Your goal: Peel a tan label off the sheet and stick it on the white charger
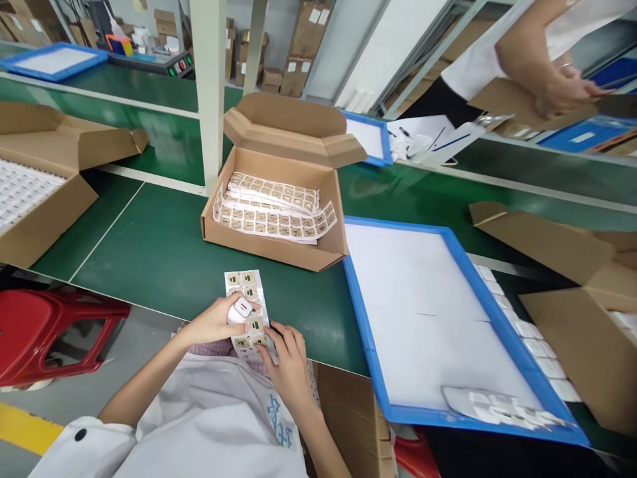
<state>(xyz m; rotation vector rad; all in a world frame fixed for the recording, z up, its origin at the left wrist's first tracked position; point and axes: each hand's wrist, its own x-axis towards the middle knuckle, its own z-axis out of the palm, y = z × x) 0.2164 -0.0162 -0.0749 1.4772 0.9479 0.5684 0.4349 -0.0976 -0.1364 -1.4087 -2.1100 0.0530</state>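
Bench surface [164, 252]: dark green with thin white lines. Label sheet [247, 312]: white, a grid of tan squares with dark marks. Small device [239, 309]: white with a red patch. Tray [448, 318]: white bed, bright blue rim. Open carton [279, 199]: plain brown cardboard. Stool [50, 338]: red.
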